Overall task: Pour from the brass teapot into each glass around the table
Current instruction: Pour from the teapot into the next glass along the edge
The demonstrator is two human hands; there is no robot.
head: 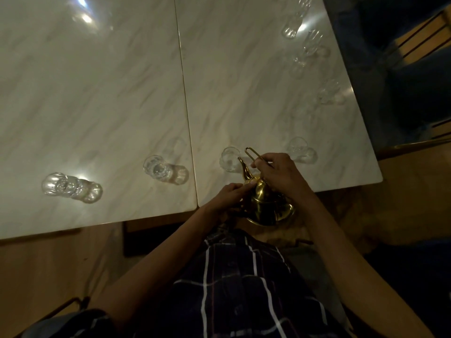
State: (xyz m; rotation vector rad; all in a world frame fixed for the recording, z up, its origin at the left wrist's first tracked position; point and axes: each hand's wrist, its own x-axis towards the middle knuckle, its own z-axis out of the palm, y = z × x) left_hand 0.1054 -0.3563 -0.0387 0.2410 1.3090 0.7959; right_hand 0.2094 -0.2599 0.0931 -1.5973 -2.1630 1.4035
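Observation:
The brass teapot (pixel 264 203) is held over the near edge of the marble table (pixel 244 93), tilted forward. Its curved spout points at a clear glass (pixel 229 159) just beyond it. My right hand (pixel 280 174) is closed on the thin wire handle above the pot. My left hand (pixel 229 196) presses fingers against the pot's lid and left side. Other clear glasses stand along the near edge at the left (pixel 70 187), left of centre (pixel 157 167) and right (pixel 300 148). Any stream from the spout is too dim to make out.
Several more glasses stand along the table's right edge, among them one far up (pixel 291 28), one below it (pixel 311 45) and one at mid height (pixel 329 92). A seam (pixel 185 106) splits the table into two tops. A dark seat (pixel 402 69) lies to the right. Wooden floor lies below.

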